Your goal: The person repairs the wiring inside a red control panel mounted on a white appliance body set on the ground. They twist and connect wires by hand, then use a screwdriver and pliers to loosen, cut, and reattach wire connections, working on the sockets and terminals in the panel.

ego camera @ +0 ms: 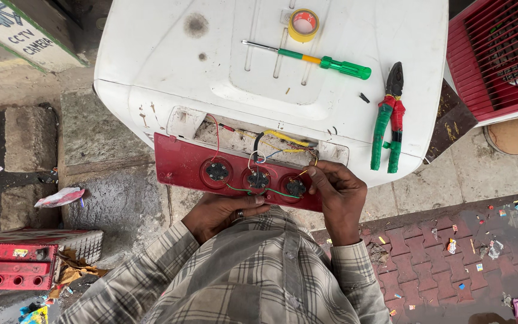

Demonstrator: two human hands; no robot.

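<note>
A red control panel (181, 165) with three round switch backs hangs loose from the front of a white appliance casing (169, 66), tied to it by coloured wires (271, 147). My left hand (220, 213) holds the panel's lower edge from beneath, a ring on one finger. My right hand (337, 195) grips the panel's right end, its fingertips pinching a wire at the rightmost switch (295, 188). On top of the casing lie a green-handled screwdriver (319, 61), a roll of yellow tape (304, 24) and red-and-green pliers (389, 120).
A red grille (499, 54) leans at the top right. Another red panel and grille piece (25, 264) lies on the ground at lower left. Stone slabs and litter-strewn red paving surround the casing.
</note>
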